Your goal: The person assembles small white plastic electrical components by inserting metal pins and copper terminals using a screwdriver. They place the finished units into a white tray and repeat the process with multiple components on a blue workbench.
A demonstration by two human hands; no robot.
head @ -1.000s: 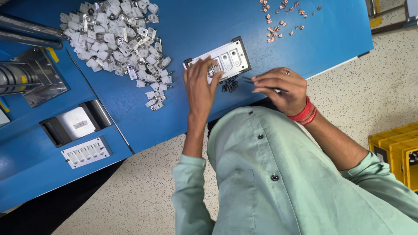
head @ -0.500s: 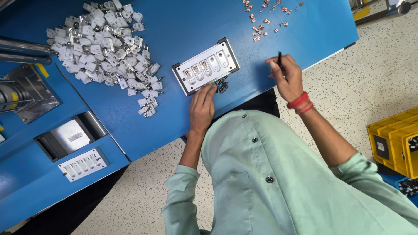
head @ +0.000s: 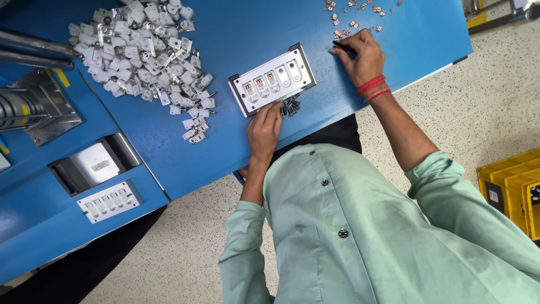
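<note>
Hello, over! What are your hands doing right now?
Left hand on tray edge. Right hand pinches dark tool by copper bits. Nothing between.

A factory assembly workshop: blue workbench (head: 236, 34), heaped small white parts (head: 140, 50), yellow crates (head: 514, 188).

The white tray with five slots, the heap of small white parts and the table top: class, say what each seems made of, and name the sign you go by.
White tray: probably moulded plastic in a grey, metal-looking frame, judging by its smooth matt face.
Heap of small white parts: white plastic bodies, apparently with shiny metal tabs that glint.
Table top: smooth blue, painted or laminated; which, the look leaves open.
</note>
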